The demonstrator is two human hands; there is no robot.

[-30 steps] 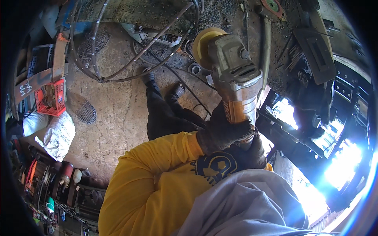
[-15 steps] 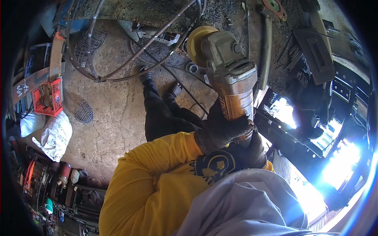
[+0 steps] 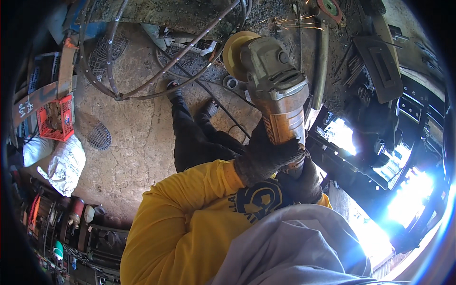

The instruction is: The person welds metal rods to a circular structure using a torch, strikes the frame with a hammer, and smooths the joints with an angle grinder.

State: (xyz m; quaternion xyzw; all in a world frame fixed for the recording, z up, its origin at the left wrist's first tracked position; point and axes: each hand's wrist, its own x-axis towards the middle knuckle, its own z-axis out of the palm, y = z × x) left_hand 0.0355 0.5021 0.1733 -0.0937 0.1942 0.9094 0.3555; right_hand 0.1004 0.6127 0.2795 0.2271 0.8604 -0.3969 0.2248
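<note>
Both my hands wear dark gloves and are closed around an angle grinder (image 3: 278,85) with a worn orange body and a grey metal head. My left hand (image 3: 266,156) wraps the orange body. Lower down, at the rear end, my right hand (image 3: 304,183) grips it. A yellowish disc (image 3: 236,54) sits at the grinder's far left end, by the dark, grimy work surface (image 3: 199,16). Thin orange sparks (image 3: 297,23) streak to the right beyond the grinder head. What the disc touches is hidden.
A bent metal rod frame (image 3: 178,57) spans the upper left. A hammer-like tool with a long handle (image 3: 321,66) lies to the right, near a red-and-green disc (image 3: 329,6). Further right is a dark welding shield (image 3: 378,66). A red crate (image 3: 56,118) and white sacks (image 3: 66,164) stand left.
Sparks now fly past the grinder head, where none showed before. The grinder's head has shifted very slightly left; both hands keep their hold.
</note>
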